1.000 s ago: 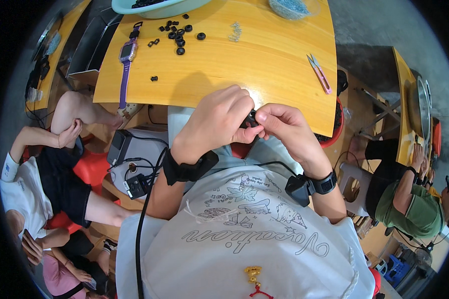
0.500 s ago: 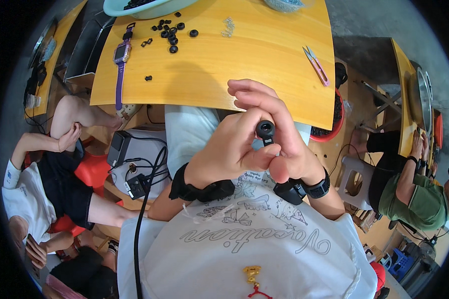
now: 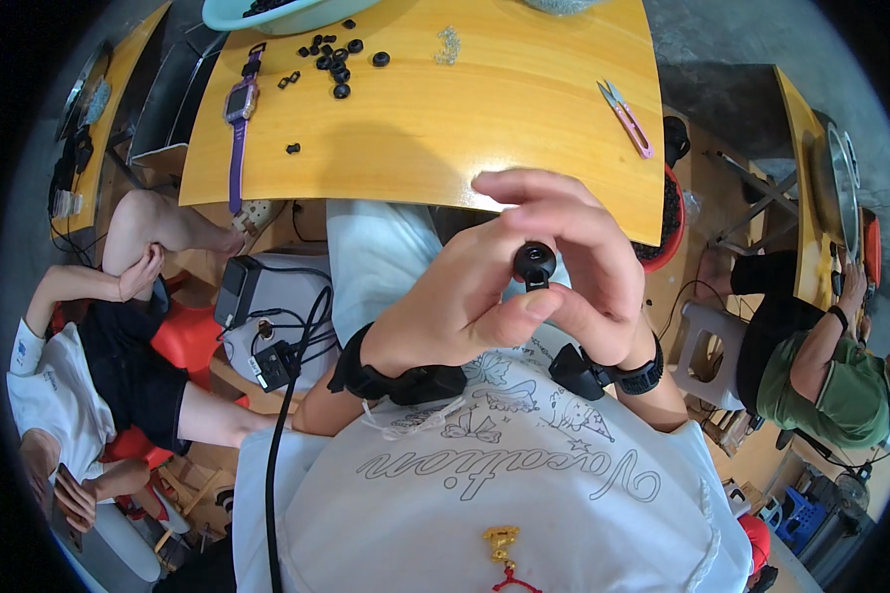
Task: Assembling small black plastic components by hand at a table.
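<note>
Just past the table's near edge, in front of my chest, a small black plastic part (image 3: 535,261) with a round, holed head and a narrow stem is held up. My left hand (image 3: 443,301) pinches it by the stem between thumb and curled index finger. Around its other side curves my right hand (image 3: 608,267), thumb tip against the stem by my left thumb, upper fingers arched over it. The fingers partly hide the stem's lower end. Both wrists wear black bands with small devices.
On the yellow table (image 3: 415,148) lie several loose black parts (image 3: 340,75), a purple-strapped watch (image 3: 237,109), small clear pieces (image 3: 448,45) and pink-handled thread snips (image 3: 627,124). A pale teal basin (image 3: 307,22) stands at the far edge. A red basin (image 3: 674,232) sits right. Other people sit on both sides.
Both hands have shifted slightly, and the black part's head has tilted and moved a little right. My right thumb has swung up to the stem, and its fingers bow wider outward.
</note>
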Demonstrator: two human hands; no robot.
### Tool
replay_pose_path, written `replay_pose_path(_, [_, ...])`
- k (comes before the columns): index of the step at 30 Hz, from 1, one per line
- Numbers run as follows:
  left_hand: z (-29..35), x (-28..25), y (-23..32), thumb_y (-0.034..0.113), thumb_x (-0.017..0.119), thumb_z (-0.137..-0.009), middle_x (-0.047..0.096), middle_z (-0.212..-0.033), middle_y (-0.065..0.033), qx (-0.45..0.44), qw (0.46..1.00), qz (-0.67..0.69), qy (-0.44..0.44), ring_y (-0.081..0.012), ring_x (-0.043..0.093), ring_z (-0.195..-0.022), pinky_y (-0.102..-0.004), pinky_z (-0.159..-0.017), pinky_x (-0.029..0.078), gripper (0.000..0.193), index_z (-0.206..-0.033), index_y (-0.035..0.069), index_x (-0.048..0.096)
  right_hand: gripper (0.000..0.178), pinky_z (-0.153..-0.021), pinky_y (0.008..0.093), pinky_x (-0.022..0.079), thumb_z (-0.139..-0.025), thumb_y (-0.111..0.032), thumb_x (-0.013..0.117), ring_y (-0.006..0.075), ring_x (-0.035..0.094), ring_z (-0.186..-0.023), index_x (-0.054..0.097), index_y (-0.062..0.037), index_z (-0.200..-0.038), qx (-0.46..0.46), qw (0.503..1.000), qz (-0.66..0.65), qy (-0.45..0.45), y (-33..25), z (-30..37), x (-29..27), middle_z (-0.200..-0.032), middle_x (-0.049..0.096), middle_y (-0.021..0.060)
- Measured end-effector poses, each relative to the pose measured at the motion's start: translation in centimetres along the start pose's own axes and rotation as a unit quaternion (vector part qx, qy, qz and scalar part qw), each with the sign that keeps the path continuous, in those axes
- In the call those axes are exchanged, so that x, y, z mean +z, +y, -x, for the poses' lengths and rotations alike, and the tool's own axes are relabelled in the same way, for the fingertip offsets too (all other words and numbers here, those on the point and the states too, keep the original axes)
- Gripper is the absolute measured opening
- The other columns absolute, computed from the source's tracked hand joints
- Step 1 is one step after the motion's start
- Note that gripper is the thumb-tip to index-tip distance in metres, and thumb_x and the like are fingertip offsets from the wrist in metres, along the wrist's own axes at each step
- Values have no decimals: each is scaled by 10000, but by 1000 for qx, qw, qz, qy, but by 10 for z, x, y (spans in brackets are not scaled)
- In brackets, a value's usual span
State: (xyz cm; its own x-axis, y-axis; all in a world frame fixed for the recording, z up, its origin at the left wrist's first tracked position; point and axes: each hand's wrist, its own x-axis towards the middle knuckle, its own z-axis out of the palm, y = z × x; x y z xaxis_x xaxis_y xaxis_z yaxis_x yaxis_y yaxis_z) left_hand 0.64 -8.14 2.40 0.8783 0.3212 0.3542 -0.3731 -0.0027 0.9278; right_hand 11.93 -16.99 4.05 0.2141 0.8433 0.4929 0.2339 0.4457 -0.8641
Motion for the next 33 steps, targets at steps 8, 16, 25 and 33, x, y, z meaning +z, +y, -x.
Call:
replay_pose_path(8, [-3, -2, 4, 342, 593, -758, 459, -749, -117, 1, 996, -92, 0, -275, 456, -650, -327, -575, 375, 354, -801, 22, 447, 791, -964, 421, 292, -721, -616, 531, 332, 357, -1178, 362, -37, -1232, 39, 997, -66, -7, 8, -1, 12, -1243, 354, 269])
replay_pose_path(16, [-1, -1, -3, 461, 563, -768, 466, -742, -117, 45, 981, -190, 18, -273, 482, -652, -330, -560, 385, 468, -811, 7, 460, 632, -935, 416, 293, -779, -534, 483, 314, 394, -1098, 348, -85, -1202, 80, 988, -130, 21, 0, 4, 15, -1215, 368, 259])
replay_pose_path(25, [-3, -1, 4, 486, 546, -777, 489, -751, -98, 87, 962, -259, 19, -275, 498, -646, -326, -556, 402, 473, -784, 19, 465, 576, -911, 358, 302, -767, -233, 578, 266, 388, -1077, 318, 21, -1214, -36, 992, -116, -22, 5, 1, 15, -1008, 465, 151])
replay_pose_path(33, [12, -4, -21, 462, 617, -738, 429, -669, -40, 119, 967, -210, 81, -170, 430, -575, -261, -508, 345, 472, -795, 23, 455, 576, -817, 314, 344, -755, -304, 608, 211, 429, -895, 348, 25, -1149, 8, 989, -134, 68, 9, -6, 33, -795, 495, 74])
